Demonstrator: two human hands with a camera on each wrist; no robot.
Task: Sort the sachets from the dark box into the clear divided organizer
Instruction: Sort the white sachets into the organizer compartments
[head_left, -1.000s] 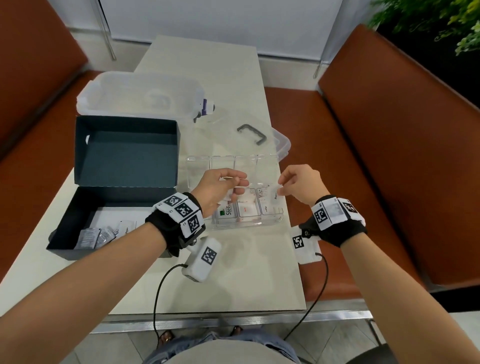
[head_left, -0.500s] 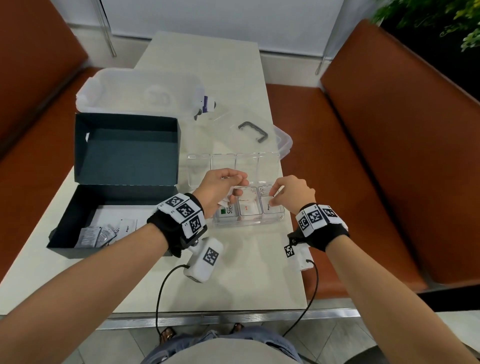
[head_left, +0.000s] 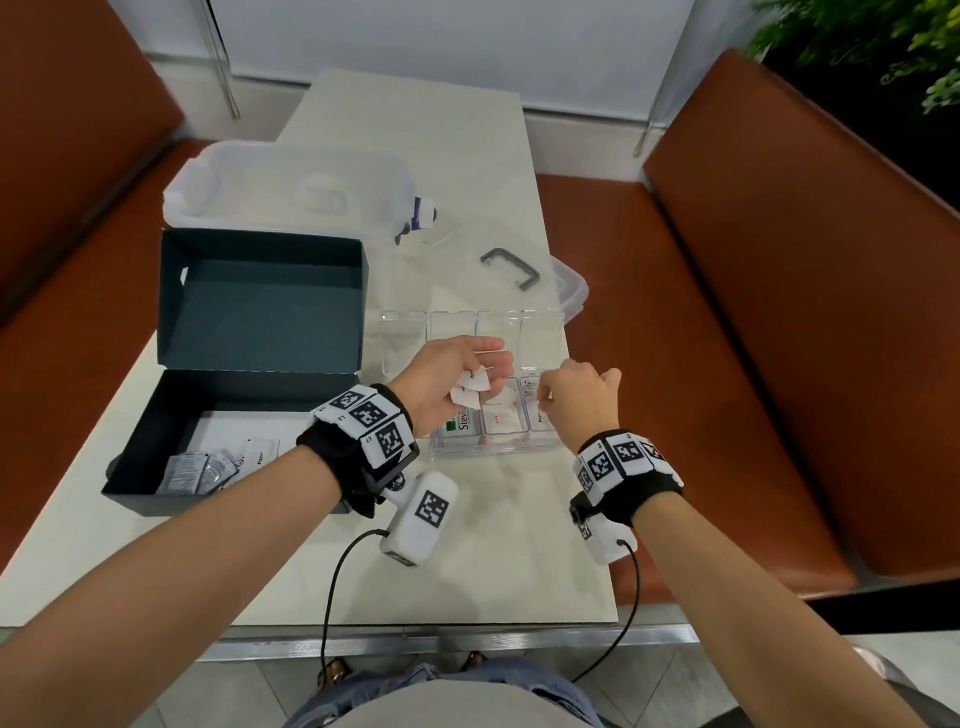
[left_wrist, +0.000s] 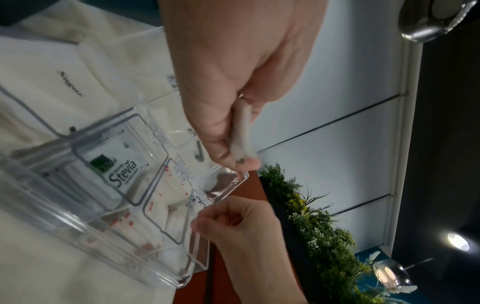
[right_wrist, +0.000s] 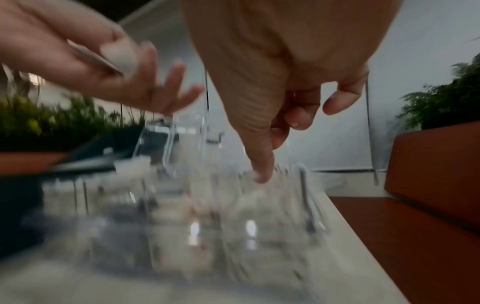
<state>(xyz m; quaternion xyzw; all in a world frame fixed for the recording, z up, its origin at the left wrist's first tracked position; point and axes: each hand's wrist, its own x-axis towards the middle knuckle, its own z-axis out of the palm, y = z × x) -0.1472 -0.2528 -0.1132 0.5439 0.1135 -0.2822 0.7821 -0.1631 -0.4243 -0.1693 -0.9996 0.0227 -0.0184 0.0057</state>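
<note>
A small stack of white sachets (head_left: 470, 388) is pinched between the thumb and curled fingers of the left hand (head_left: 447, 384), which is held just above the near row of the clear divided organizer (head_left: 540, 447). Directly beneath this grip lies the near-left compartment, in which a sachet printed "Stevia" (left_wrist: 118, 170) is seen flat on the floor. To the right of the grip, the middle compartment is filled with white sachets bearing red print (head_left: 501, 418).

The right hand (head_left: 582, 402) is shown over the near-right compartment, fingers curled, with the thumb extended down toward the organizer; the right-wrist view is blurred, and nothing is seen held in it. The two hands are near each other but apart.

To the left of the left-hand grip, the dark box (head_left: 156, 457) stands open on the table (head_left: 467, 571), its lid (head_left: 260, 301) raised. Further grey and white sachets (head_left: 208, 467) are visible in its near corner. Beyond the box, a translucent tub (head_left: 291, 189) is seen.
</note>
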